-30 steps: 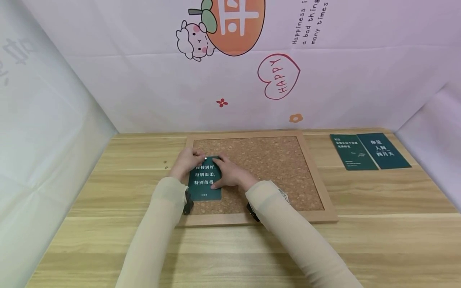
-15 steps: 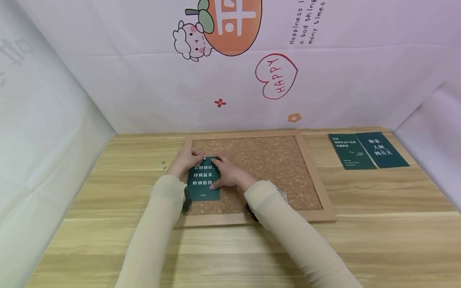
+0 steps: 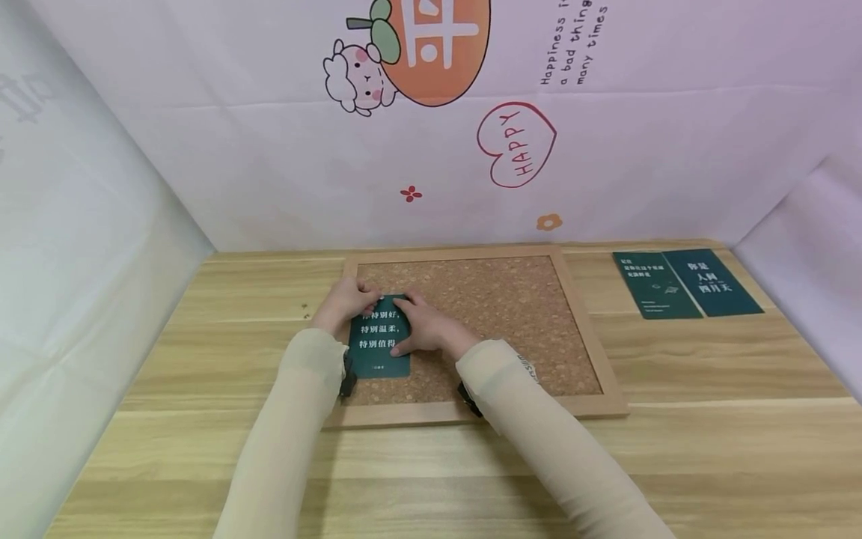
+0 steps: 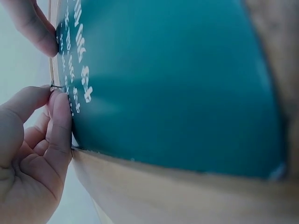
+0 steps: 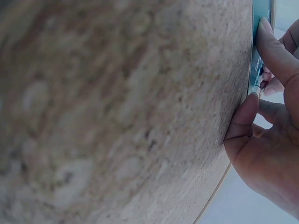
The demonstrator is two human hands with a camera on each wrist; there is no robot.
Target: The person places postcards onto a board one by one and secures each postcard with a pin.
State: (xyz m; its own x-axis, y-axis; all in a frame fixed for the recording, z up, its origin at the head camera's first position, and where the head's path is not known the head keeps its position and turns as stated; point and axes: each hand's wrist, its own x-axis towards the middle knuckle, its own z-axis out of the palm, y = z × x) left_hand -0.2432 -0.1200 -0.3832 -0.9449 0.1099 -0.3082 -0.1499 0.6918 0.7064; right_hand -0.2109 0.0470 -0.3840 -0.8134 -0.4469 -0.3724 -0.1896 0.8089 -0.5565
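A dark green card (image 3: 380, 359) with white printed characters lies upright on the left part of a framed cork board (image 3: 498, 322). At the card's top edge my left hand (image 3: 345, 305) pinches a small pushpin between thumb and fingers. The thin metal of the pushpin (image 4: 56, 86) shows at the fingertips in the left wrist view, its point against the card; how deep it sits I cannot tell. Spread over the card's right edge, my right hand (image 3: 431, 326) rests thumb and fingertips on card and cork. The thumb (image 5: 270, 49) touches the card in the right wrist view.
Two more green printed cards, one (image 3: 656, 284) and another (image 3: 714, 283), lie side by side at the table's back right. The board's wooden frame (image 3: 592, 337) rises slightly from the wooden table (image 3: 161, 359). White printed cloth (image 3: 289, 172) encloses the back and sides.
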